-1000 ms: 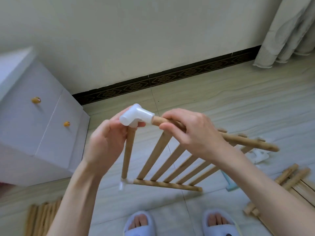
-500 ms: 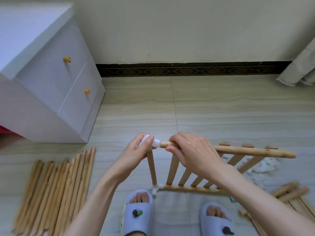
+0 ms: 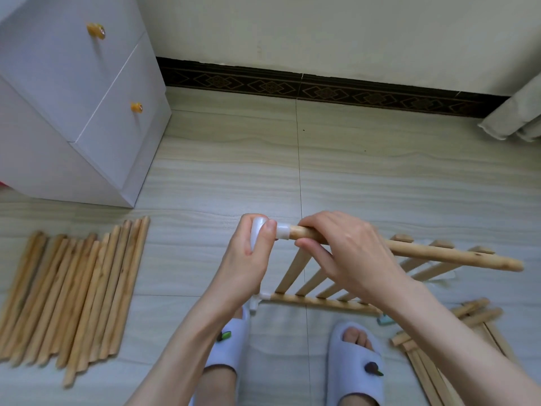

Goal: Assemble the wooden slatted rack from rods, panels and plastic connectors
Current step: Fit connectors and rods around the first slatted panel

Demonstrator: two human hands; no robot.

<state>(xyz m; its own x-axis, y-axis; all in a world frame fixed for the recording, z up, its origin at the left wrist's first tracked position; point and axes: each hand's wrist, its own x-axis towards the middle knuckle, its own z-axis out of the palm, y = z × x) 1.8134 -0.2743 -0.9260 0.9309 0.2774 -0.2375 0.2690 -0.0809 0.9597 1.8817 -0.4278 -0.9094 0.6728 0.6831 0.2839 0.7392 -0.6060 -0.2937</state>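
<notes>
While left hand [image 3: 248,259] grips connector [image 3: 265,232], right hand [image 3: 345,253] grips rod [image 3: 445,254], loose rods [image 3: 73,291] beside cabinet [image 3: 73,98].

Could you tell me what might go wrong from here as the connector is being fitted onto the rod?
1. The left hand covers most of the connector, so a skewed fit on the rod could go unnoticed.
2. The rod's far end hangs free; pushing may twist the panel and loosen the lower connector.
3. Loose rods lie near the slippers, a possible trip hazard.
</notes>
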